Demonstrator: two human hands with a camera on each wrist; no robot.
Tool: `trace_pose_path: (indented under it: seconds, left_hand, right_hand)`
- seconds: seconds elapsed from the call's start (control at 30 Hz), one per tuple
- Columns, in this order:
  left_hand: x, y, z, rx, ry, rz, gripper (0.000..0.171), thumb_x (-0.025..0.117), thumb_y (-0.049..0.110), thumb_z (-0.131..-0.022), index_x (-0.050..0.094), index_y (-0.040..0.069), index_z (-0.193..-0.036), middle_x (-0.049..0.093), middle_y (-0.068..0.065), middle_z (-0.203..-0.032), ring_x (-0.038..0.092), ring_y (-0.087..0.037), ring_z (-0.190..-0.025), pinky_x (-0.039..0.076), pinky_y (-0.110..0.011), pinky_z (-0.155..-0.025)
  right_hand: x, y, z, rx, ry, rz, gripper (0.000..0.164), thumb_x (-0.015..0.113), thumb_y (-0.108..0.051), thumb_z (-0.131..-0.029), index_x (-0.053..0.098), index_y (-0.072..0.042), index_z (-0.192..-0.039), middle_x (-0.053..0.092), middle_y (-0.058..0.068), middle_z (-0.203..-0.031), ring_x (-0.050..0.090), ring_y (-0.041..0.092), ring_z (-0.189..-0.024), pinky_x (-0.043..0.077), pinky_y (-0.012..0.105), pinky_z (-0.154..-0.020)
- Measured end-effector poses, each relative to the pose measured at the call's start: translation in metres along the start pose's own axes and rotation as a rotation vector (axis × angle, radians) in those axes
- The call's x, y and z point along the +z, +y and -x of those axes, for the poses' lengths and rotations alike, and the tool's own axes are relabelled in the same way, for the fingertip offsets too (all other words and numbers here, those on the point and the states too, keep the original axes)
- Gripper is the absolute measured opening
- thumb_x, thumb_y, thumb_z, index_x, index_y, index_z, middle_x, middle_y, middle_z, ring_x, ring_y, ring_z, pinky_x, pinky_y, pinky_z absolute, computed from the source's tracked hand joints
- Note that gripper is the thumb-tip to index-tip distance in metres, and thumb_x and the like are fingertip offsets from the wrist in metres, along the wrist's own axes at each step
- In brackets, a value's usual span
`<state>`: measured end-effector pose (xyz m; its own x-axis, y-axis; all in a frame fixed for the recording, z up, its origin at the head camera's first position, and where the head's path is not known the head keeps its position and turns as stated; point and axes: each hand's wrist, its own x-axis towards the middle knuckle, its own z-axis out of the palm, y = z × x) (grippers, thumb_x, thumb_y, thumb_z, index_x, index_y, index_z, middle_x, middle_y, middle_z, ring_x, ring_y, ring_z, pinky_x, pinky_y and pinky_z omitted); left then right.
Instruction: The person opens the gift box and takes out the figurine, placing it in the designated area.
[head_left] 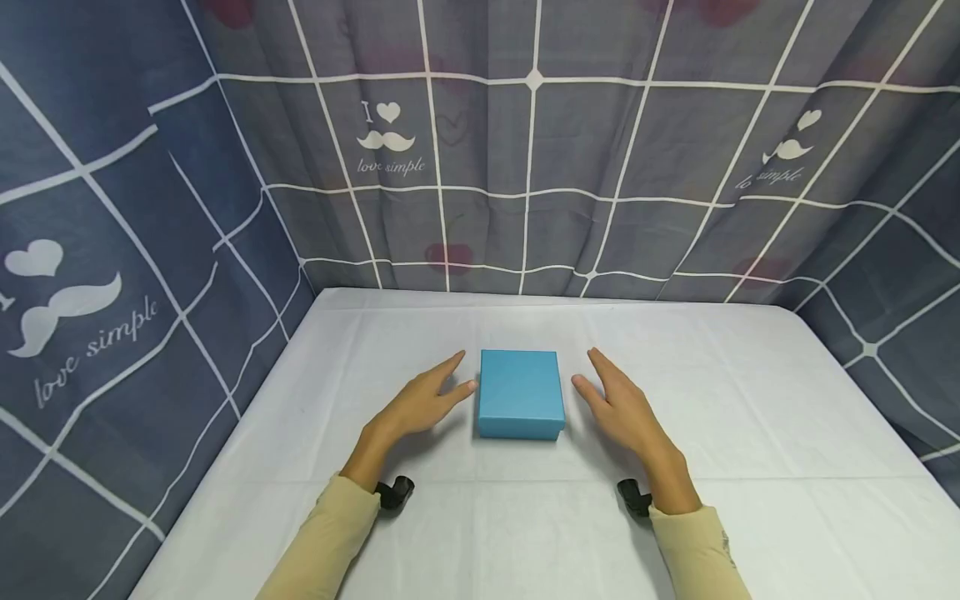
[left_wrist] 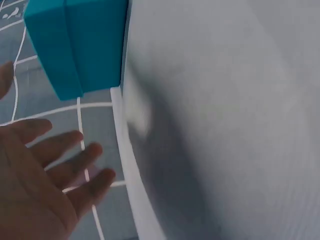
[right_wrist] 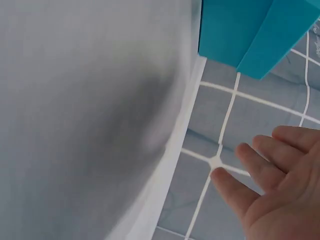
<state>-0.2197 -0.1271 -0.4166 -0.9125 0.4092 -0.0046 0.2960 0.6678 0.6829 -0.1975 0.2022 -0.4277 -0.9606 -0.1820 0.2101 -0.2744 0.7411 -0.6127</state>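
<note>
A blue lidded box [head_left: 521, 392] sits on the white-covered table, between the two hands. To its left is my left hand [head_left: 422, 402], fingers extended, thumb tip close to the box's side. My right hand [head_left: 619, 408] is on the other side, a small gap from the box, its fingers and thumb spread apart. In the left wrist view the box [left_wrist: 82, 45] shows its lid seam, and the left hand [left_wrist: 45, 175] has its palm and fingers spread with nothing in them. From the right wrist, the right hand [right_wrist: 280, 185] likewise holds nothing near the box [right_wrist: 250, 35].
The white tablecloth [head_left: 480, 525] covers the table, with fold creases across it. Dark grey-blue curtains with white grid lines [head_left: 480, 167] hang behind the table and along both sides. A small black wrist camera [head_left: 394, 493] sits at the left cuff, another black one [head_left: 634, 498] at the right.
</note>
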Motion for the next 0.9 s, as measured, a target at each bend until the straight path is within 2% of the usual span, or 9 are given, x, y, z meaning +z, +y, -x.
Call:
trace_pose_path:
  seconds: [0.1, 0.23, 0.5, 0.6, 0.77, 0.9]
  left_hand:
    - [0.004, 0.004, 0.001, 0.017, -0.035, 0.044, 0.08, 0.047, 0.062, -0.097, 0.022, 0.017, -0.159, 0.027, -0.002, -0.16, 0.03, -0.021, -0.144, 0.024, -0.046, -0.115]
    - [0.009, 0.007, 0.002, 0.026, -0.063, 0.057, 0.082, 0.053, 0.06, -0.095, 0.021, 0.019, -0.159, 0.033, -0.003, -0.157, 0.036, -0.022, -0.141, 0.03, -0.049, -0.112]
    - [0.015, 0.01, 0.0, 0.036, -0.096, 0.038, 0.097, 0.068, 0.06, -0.085, 0.022, 0.016, -0.159, 0.041, -0.007, -0.153, 0.035, -0.023, -0.141, 0.031, -0.048, -0.111]
    - [0.016, 0.012, -0.001, 0.03, -0.1, 0.049, 0.101, 0.073, 0.058, -0.082, 0.022, 0.016, -0.158, 0.043, -0.009, -0.151, 0.037, -0.023, -0.14, 0.032, -0.048, -0.111]
    - [0.018, 0.012, -0.003, 0.045, -0.099, 0.056, 0.108, 0.077, 0.055, -0.079, 0.019, 0.009, -0.158, 0.045, -0.013, -0.149, 0.04, -0.024, -0.138, 0.033, -0.047, -0.11]
    - [0.018, 0.013, -0.003, 0.064, -0.099, 0.062, 0.11, 0.08, 0.051, -0.078, 0.019, 0.006, -0.157, 0.044, -0.013, -0.15, 0.042, -0.025, -0.137, 0.034, -0.047, -0.11]
  right_hand:
    - [0.003, -0.003, 0.001, 0.011, -0.037, -0.034, 0.073, 0.041, -0.051, -0.104, 0.027, -0.001, -0.155, 0.031, 0.02, -0.156, 0.029, 0.038, -0.143, 0.023, 0.054, -0.113]
    - [0.007, -0.005, 0.003, 0.033, -0.101, -0.057, 0.078, 0.044, -0.056, -0.101, 0.025, -0.003, -0.156, 0.03, 0.018, -0.157, 0.028, 0.037, -0.143, 0.024, 0.055, -0.113]
    - [0.01, -0.012, 0.004, 0.036, -0.21, -0.084, 0.099, 0.059, -0.064, -0.089, 0.019, -0.005, -0.158, 0.024, 0.013, -0.161, 0.024, 0.034, -0.145, 0.024, 0.056, -0.113]
    - [0.012, -0.013, 0.005, 0.026, -0.232, -0.098, 0.103, 0.063, -0.064, -0.086, 0.019, -0.005, -0.158, 0.023, 0.013, -0.161, 0.025, 0.034, -0.145, 0.025, 0.057, -0.112]
    - [0.016, -0.014, 0.003, 0.002, -0.251, -0.113, 0.109, 0.07, -0.065, -0.081, 0.016, -0.012, -0.159, 0.024, 0.009, -0.161, 0.026, 0.032, -0.145, 0.027, 0.058, -0.111]
    - [0.018, -0.015, 0.003, -0.008, -0.258, -0.109, 0.113, 0.074, -0.063, -0.079, 0.014, -0.01, -0.159, 0.023, 0.009, -0.161, 0.025, 0.033, -0.145, 0.027, 0.058, -0.111]
